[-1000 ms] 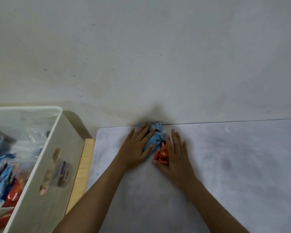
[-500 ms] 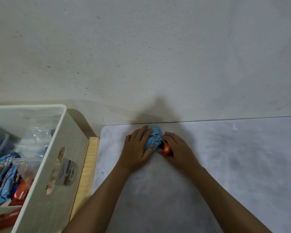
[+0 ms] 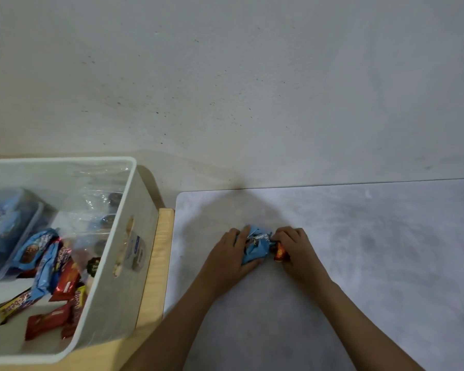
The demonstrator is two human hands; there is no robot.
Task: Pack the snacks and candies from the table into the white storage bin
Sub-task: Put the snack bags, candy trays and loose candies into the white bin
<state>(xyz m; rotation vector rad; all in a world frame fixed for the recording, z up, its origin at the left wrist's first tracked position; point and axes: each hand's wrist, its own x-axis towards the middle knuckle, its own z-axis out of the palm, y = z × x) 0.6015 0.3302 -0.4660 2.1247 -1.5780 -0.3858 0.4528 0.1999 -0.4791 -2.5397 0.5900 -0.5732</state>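
A small heap of blue snack packets (image 3: 258, 247) lies on the grey table (image 3: 359, 250), with a red candy (image 3: 280, 253) at its right side. My left hand (image 3: 229, 257) curls round the blue packets from the left. My right hand (image 3: 298, 250) grips the red candy and the right edge of the heap. The white storage bin (image 3: 123, 236) stands at the left, holding several blue, red and yellow wrapped snacks.
The bin sits on a light wooden surface (image 3: 158, 263) beside the table's left edge. A plain wall (image 3: 225, 89) rises just behind the table. Clear plastic packaging (image 3: 97, 199) lies in the bin's far part.
Both hands went from lying flat over the snacks to curling round them, and have drawn the heap away from the wall toward me. The view has shifted, showing more of the bin.
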